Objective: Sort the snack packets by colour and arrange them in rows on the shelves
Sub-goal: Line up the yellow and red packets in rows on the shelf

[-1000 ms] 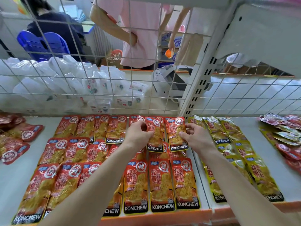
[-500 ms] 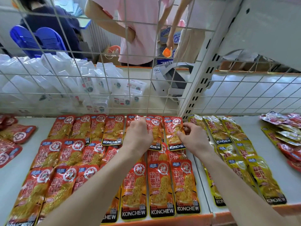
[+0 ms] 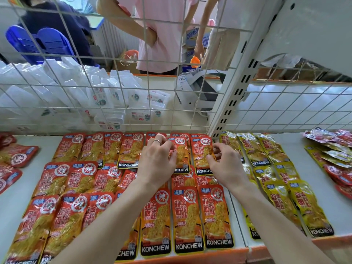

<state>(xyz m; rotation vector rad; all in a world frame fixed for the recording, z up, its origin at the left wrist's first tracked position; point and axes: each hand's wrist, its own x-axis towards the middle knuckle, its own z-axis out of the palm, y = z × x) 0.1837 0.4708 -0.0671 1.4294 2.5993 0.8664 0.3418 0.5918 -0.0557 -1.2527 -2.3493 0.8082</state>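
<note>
Fingers [image 3: 162,144] of the left hand [image 3: 156,162] curl down and, with the thumb, pinch the left edge of the next packet [image 3: 181,155]. The right hand [image 3: 226,164] pinches the right edge of the end packet [image 3: 202,151] between thumb and bent fingers. Both forearms reach forward, palms down. Beneath them lies the shelf [image 3: 13,210]. Red packets [image 3: 76,178] fill rows left of the fingers and nearer than them, long axes front to back (KONCHEW ends nearest). Yellow packets [image 3: 280,197] lie right of the right fingers, pointing the same way. Both pinched packets sit side by side in the back row.
</note>
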